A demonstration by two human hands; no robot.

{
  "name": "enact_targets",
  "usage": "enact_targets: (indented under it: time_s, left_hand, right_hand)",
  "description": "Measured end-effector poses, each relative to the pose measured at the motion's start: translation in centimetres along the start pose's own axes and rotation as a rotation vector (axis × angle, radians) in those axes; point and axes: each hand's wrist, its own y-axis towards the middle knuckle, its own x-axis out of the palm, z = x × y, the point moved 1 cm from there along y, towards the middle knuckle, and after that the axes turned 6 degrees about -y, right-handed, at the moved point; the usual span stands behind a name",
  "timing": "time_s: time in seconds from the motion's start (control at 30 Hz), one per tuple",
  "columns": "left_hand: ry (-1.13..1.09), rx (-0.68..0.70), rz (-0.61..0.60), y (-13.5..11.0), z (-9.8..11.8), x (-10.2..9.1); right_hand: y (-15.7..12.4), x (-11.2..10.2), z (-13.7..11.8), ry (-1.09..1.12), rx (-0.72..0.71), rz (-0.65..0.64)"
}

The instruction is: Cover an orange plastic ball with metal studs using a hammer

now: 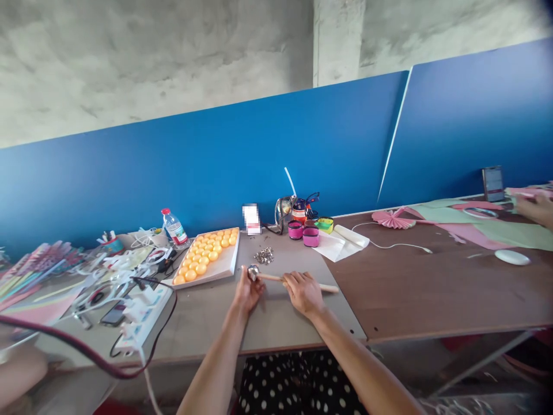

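Note:
A pale wooden stick (330,288) lies level just above the table's near part. My left hand (248,293) is closed around its left end, where a shiny silver cluster (253,272) sits; the cluster's small parts are too fine to make out. Over the stick's middle, my right hand (305,293) lies with its fingers curled round the wood. Beyond my hands is a little heap of small shiny metal pieces (264,255). To the left of it, orange balls (201,268) stand in rows in a shallow white tray (224,271).
A power strip (149,314), tangled cables and a bottle (175,229) crowd the left. Pink wristbands (311,236) and white paper (341,248) stand at the back. Another person's hand (536,208) is at far right, near a white mouse (512,257). A blue partition (242,155) closes the back.

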Motion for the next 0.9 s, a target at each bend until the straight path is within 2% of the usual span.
enact_targets:
  time_s: [0.2, 0.37, 0.47, 0.6, 0.7, 0.9]
  left_hand:
    - [0.007, 0.006, -0.012, -0.03, -0.15, 0.10]
    - [-0.004, 0.040, -0.064, 0.21, -0.12, -0.09]
    - [0.001, 0.063, -0.047, 0.25, -0.09, -0.11]
    - [-0.004, 0.065, -0.038, 0.36, -0.06, -0.33]
    - [-0.009, 0.068, -0.007, 0.55, -0.02, -0.57]
    - [-0.017, 0.022, -0.020, 0.50, -0.11, -0.43]
  right_hand:
    - [0.03, 0.02, -0.15, 0.016, 0.014, 0.024]
    - [-0.03, 0.05, 0.05, -0.001, 0.025, -0.003]
    - [-0.08, 0.05, 0.14, -0.007, 0.038, 0.025]
    - [-0.06, 0.17, -0.04, -0.029, 0.018, -0.045]
    - [0.01, 0.07, -0.22, -0.013, 0.012, -0.022]
    - [0.03, 0.07, -0.06, -0.035, 0.035, -0.034]
